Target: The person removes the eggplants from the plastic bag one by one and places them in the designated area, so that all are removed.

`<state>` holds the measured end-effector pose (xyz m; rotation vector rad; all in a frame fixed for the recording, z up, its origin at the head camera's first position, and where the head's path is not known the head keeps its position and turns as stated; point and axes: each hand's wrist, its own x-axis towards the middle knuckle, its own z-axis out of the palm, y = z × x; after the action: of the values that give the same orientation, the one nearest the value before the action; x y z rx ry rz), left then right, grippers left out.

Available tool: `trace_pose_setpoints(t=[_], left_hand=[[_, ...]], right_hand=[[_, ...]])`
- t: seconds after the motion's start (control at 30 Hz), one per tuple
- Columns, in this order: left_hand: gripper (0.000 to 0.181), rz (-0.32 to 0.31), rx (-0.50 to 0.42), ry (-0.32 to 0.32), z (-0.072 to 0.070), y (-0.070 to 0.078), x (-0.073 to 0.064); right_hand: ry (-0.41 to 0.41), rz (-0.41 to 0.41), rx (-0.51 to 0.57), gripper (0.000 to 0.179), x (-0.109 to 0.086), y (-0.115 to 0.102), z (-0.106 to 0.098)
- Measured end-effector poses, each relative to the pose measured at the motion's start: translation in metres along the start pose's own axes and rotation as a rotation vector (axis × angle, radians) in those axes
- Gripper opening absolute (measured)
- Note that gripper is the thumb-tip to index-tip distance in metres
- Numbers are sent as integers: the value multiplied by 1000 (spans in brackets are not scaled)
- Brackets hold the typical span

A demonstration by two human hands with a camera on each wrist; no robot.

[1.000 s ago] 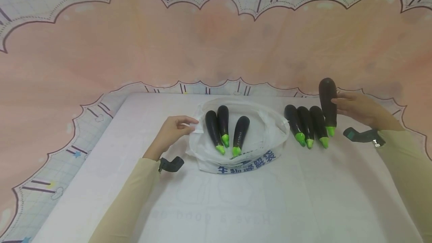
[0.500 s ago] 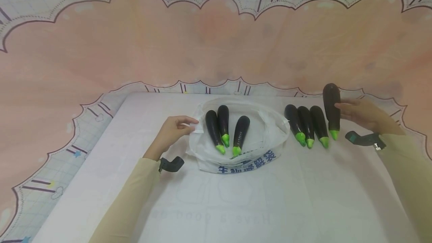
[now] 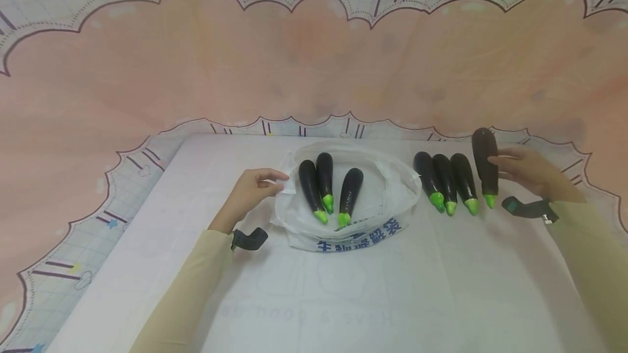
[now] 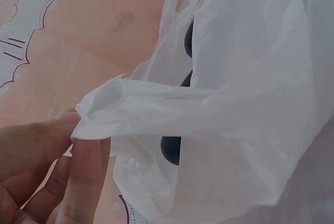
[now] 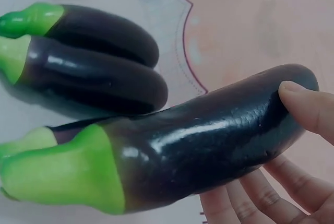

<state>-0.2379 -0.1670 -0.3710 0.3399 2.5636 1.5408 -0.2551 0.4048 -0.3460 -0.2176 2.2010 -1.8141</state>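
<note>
My right hand [image 3: 532, 172], curled round an eggplant [image 3: 483, 162], has drifted farther from the white plastic bag [image 3: 398, 206]; my left hand [image 3: 247, 192] still pinches its edge.

The long, smooth eggplant [image 5: 209, 140] in the right hand [image 3: 537, 175] is almost black, a bit purple, with a bright green cap. I see the same dark colour and green caps on the row of three long eggplants [image 3: 445, 181] and the three shiny eggplants in the bag [image 3: 324, 178]. The thin, see-through plastic bag [image 3: 296, 233] is milky white with big blue writing [image 3: 360, 237]. The flat white tabletop cover [image 3: 245, 287] has faint greyish-purple letters. Behind it, the big peachy-orange cloth backdrop [image 3: 314, 70] has pale blue-white edges with little squares, dotted lines, dark purple wavy lines and a blue star [image 3: 112, 224]. The long cloth sleeves [image 3: 179, 293] are yellowy tan.
</note>
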Motion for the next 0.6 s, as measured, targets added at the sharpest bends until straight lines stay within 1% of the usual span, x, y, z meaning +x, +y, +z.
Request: trace_pose_setpoints(t=[0.03,0.1,0.13,0.17,0.2,0.23,0.27,0.33,0.37,0.47,0.53,0.6], left_hand=[[27,2,1,1,0,0,0],[27,7,2,3,0,0,0],[27,8,1,3,0,1,0],[27,9,1,3,0,1,-1],[27,11,0,2,0,1,-1],[27,12,1,1,0,1,-1],[27,10,-1,0,0,1,-1],[27,5,-3,-2,0,1,-1],[27,2,-3,-3,0,1,-1],[27,-2,-3,-3,0,0,-1],[27,-2,-1,-2,0,0,-1],[27,1,1,-2,0,-1,-1]], right_hand=[[15,11,-44,27,0,1,0],[38,21,-116,24,0,4,-2],[52,29,-162,21,0,5,-2],[64,36,-213,22,0,6,-2],[76,47,-260,28,0,7,-2],[91,63,-299,37,-1,7,-2],[102,76,-325,38,-1,8,-1],[124,136,-421,62,-2,7,0],[134,163,-457,71,-2,6,1],[166,232,-547,81,-3,4,3],[196,250,-582,84,-5,4,5],[224,254,-594,85,-6,6,5]])
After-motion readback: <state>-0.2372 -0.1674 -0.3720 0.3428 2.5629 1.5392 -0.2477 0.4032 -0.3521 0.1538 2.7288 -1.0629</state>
